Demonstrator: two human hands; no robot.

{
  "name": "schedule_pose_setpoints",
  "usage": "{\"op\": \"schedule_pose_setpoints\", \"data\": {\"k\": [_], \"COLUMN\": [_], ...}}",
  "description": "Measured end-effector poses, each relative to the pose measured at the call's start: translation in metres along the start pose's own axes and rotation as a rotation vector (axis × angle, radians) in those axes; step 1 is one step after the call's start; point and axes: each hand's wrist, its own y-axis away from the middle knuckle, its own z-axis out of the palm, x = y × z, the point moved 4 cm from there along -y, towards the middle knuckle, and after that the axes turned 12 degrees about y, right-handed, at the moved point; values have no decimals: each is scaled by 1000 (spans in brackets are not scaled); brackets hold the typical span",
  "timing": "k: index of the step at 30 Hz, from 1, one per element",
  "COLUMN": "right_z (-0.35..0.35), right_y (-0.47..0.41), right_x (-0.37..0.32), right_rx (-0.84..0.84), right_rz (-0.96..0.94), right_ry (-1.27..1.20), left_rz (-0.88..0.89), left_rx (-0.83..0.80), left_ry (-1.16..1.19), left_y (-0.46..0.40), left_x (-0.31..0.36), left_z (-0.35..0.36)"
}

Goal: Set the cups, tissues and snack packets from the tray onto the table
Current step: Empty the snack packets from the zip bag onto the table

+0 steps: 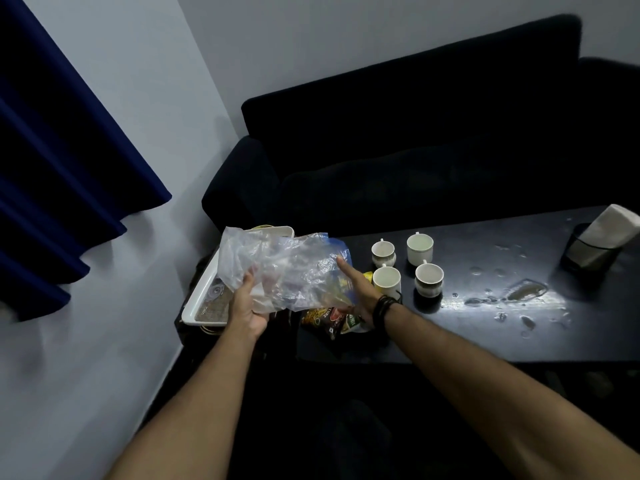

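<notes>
Crinkled clear bag (284,268) between both hands, above tray (202,289) edge.

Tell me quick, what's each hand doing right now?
Left hand: closed on the crumpled clear plastic bag, gripping its lower edge.
Right hand: open, fingers straight, palm flat against the bag's other side.

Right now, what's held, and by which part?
A crumpled clear plastic bag. The left hand grips its lower left edge; the right hand lies open-palmed against its right side, fingers extended rather than closed around it.
</notes>
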Motion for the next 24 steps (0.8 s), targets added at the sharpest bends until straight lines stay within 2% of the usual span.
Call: {"op": "schedule_pose_setpoints", "data": {"k": [3, 7, 9, 14, 18, 20, 24], "right_z": [-18, -47, -61, -98, -122, -118, -105], "right_y": [8, 20, 31, 56, 74, 82, 100], "right_x": [-10, -38, -58, -97, -108, -109, -108], "right_rx": [117, 283, 311, 317, 554, 523, 329], "right_rz": [6, -118, -204, -359, -377, -427, -499], "right_ry": [-85, -31, 92, 519, 846, 886, 958], "left_rz": [-34, -21, 13, 48, 7, -17, -178], "left_rx": [-77, -94, -99, -179, -239, -327, -543], "left_ry": [28, -121, -177, -121, -577, -664, -508], "left_y": [3, 11, 18, 30, 48, 57, 85], "left_x": [0, -4, -6, -6, -27, -44, -88], "left_z": [9, 17, 23, 43, 80, 104, 158]}}
